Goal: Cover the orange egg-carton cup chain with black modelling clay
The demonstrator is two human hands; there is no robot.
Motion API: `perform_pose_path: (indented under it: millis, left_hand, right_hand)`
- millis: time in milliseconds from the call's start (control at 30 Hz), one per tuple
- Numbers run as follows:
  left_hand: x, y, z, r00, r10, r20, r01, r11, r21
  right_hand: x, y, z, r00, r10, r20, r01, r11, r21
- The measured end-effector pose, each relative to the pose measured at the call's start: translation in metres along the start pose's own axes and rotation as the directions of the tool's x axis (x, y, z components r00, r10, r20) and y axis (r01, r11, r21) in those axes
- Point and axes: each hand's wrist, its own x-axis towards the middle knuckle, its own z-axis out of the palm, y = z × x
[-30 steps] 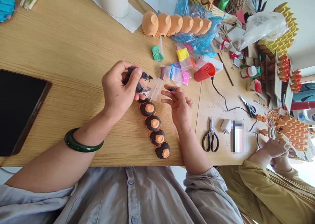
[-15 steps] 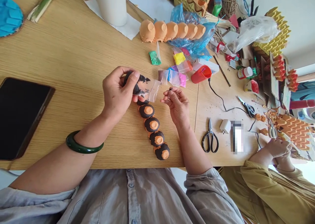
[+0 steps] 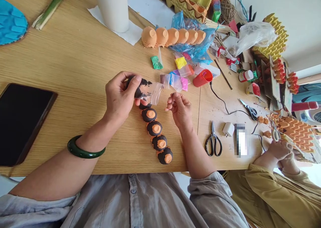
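Observation:
My left hand (image 3: 121,94) is closed on a clear plastic bag (image 3: 147,89) holding black modelling clay. Its open end points toward my right hand (image 3: 180,109), whose thumb and fingertips are pinched together on a tiny dark bit, probably of the same clay. Below the bag, a row of orange egg-carton cups (image 3: 154,128) lies on the table, each cup covered in black clay around a bare orange tip. The far end of that row is hidden behind my left hand. A plain orange row of cups (image 3: 173,36) sits farther back.
Small clay packets (image 3: 175,79) and a red cup (image 3: 203,77) stand beyond my hands. Black-handled scissors (image 3: 213,141) and a white charger (image 3: 228,129) lie to the right. A tablet (image 3: 23,122) is at left. Another person's hands (image 3: 281,151) work at far right.
My right hand has drawn slightly down, its fingers curling closer together. My left hand keeps its hold on the bag. The view has shifted a little.

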Motion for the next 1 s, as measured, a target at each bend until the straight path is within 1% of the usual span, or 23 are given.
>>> perform_pose_path:
  millis: [67, 233, 367, 467, 633, 700, 833, 900, 1000]
  left_hand:
    - [0.0, -0.003, 0.0, 1.0, 0.023, 0.009, -0.023, 1.0, -0.008]
    - [0.001, 0.0, 0.002, 1.0, -0.02, -0.015, 0.02, 0.999, -0.047]
    - [0.0, 0.005, 0.003, 0.998, -0.068, -0.012, 0.068, 0.997, -0.041]
    - [0.0, 0.004, 0.003, 0.998, -0.059, -0.028, 0.058, 0.997, -0.047]
    - [0.001, 0.004, 0.004, 0.998, -0.041, -0.047, 0.039, 0.998, -0.054]
    - [0.0, 0.006, 0.004, 0.998, -0.047, -0.033, 0.046, 0.998, -0.047]
    - [-0.002, 0.01, 0.003, 0.998, -0.057, 0.008, 0.057, 0.998, -0.038]
    - [-0.003, 0.013, 0.003, 0.996, -0.079, 0.032, 0.079, 0.997, -0.008]
    - [-0.008, 0.02, 0.003, 0.991, -0.126, 0.05, 0.123, 0.991, 0.062]
  right_hand:
    - [-0.001, -0.001, 0.001, 1.0, 0.01, -0.012, -0.01, 1.0, -0.02]
    - [-0.001, -0.002, 0.002, 0.997, 0.05, -0.064, -0.055, 0.996, -0.074]
    - [-0.002, -0.002, 0.003, 1.0, 0.026, 0.003, -0.025, 0.999, -0.046]
    - [-0.002, -0.002, 0.003, 0.999, 0.006, 0.044, -0.005, 1.0, -0.007]
    - [0.0, 0.0, -0.001, 0.997, 0.071, -0.026, -0.072, 0.997, -0.03]
    - [0.0, 0.001, -0.003, 0.997, 0.08, -0.023, -0.081, 0.996, -0.044]
    - [0.002, 0.002, -0.005, 1.0, 0.02, 0.023, -0.019, 0.999, -0.041]
    - [0.001, -0.001, -0.005, 0.999, -0.001, 0.034, 0.002, 0.999, -0.037]
    - [-0.003, -0.008, -0.001, 0.999, -0.001, 0.047, 0.003, 0.999, -0.049]
